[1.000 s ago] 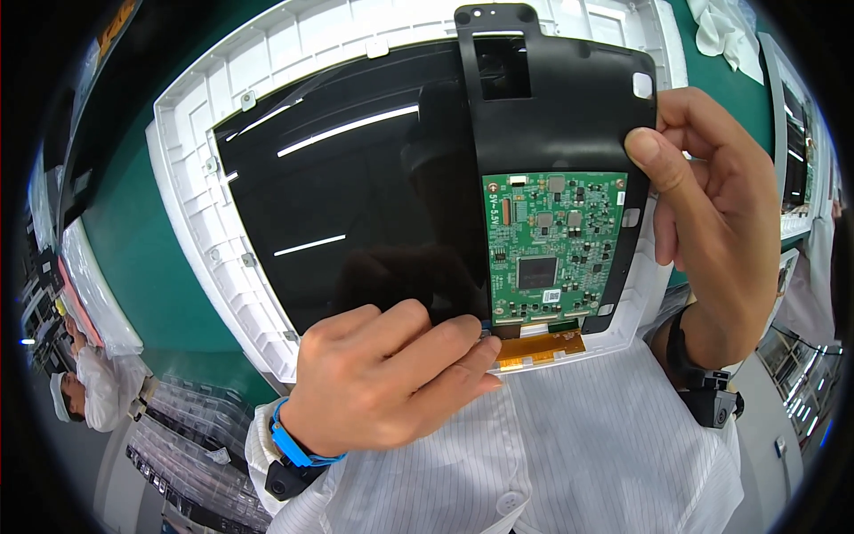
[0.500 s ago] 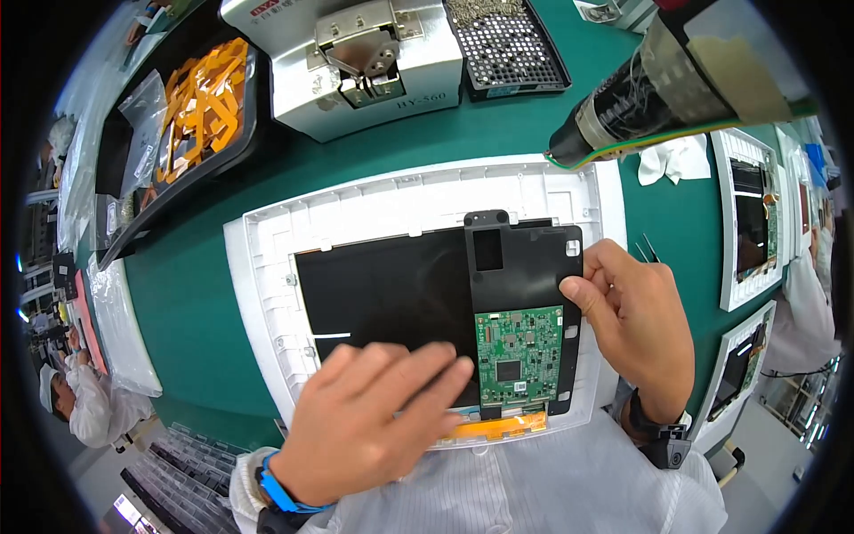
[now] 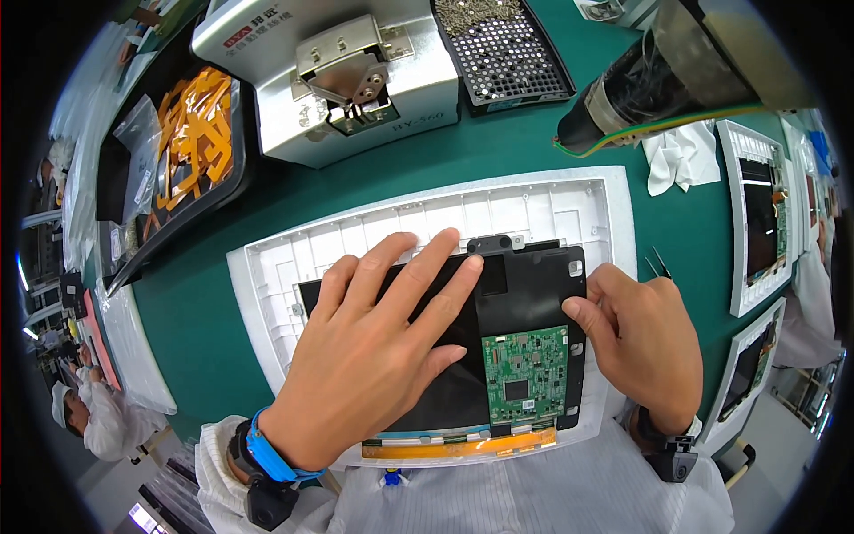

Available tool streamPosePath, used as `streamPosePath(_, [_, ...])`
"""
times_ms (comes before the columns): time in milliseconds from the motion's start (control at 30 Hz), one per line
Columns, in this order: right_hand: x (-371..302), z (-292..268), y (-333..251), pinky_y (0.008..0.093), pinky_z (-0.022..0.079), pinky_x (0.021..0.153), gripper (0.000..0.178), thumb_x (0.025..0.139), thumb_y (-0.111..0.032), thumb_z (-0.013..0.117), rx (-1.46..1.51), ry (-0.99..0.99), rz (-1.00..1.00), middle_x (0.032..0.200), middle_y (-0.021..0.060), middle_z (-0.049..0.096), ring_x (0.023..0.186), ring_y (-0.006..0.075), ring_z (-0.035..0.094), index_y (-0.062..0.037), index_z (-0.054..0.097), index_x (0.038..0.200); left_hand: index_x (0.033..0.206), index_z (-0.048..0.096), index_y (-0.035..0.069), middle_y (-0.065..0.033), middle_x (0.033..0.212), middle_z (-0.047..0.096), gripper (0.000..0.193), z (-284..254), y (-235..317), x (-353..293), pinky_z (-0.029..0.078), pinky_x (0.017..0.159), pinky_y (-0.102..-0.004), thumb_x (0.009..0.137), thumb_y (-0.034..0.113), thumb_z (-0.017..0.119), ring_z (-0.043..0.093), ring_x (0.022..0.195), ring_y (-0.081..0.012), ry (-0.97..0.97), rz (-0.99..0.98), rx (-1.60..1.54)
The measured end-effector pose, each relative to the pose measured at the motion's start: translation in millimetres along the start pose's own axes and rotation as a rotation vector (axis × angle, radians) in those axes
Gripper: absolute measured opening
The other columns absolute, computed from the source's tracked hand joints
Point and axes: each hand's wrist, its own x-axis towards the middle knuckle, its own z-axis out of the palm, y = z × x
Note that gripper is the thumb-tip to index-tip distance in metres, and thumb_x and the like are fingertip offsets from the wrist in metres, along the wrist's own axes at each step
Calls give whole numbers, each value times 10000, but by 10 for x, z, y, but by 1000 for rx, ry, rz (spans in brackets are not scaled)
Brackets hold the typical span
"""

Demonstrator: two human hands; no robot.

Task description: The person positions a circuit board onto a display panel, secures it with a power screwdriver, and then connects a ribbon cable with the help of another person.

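Observation:
Before me a white plastic frame (image 3: pixel 405 222) holds a black display panel (image 3: pixel 438 405). A black mounting plate (image 3: pixel 532 303) carrying a green circuit board (image 3: pixel 544 360) lies over the panel's right part. My right hand (image 3: pixel 648 351) pinches the plate's right edge between thumb and fingers. Spread across the panel, my left hand (image 3: pixel 378 334) is open, its index fingertip at the plate's upper left corner. That hand hides much of the panel. Along the frame's near side runs an orange flex cable (image 3: pixel 463 443).
A metal box-shaped machine (image 3: pixel 285 125) stands behind, beside a perforated black tray (image 3: pixel 511 67). At left, a black bin (image 3: pixel 233 169) holds orange flex cables. A dark cylindrical tool (image 3: pixel 614 107) hangs at upper right. Tweezers (image 3: pixel 659 264), a white cloth (image 3: pixel 680 165) and another framed panel (image 3: pixel 756 214) lie right.
My left hand has moved up from the panel's lower part to its upper edge, fingers spreading wider. My right hand stays on the plate's edge. The view has shifted slightly.

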Motion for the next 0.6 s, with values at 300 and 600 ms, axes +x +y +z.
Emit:
streamPosePath(300, [34, -18, -9, 431, 471, 504, 312, 911, -229, 695, -93, -61, 7, 535, 168, 569, 487, 357, 592, -8, 553, 742, 1414, 538, 163, -63, 1469, 456, 717, 6, -55, 96, 363, 1041, -457, 751, 258, 794, 452, 1278, -307, 0, 11, -29])
streamPosePath(600, [47, -23, -14, 454, 457, 503, 318, 906, -266, 697, -192, -87, -32, 485, 158, 519, 467, 358, 569, -27, 581, 734, 1398, 558, 186, -54, 1465, 456, 710, 18, -75, 90, 360, 1024, -469, 734, 220, 806, 450, 1289, -305, 14, 11, -8])
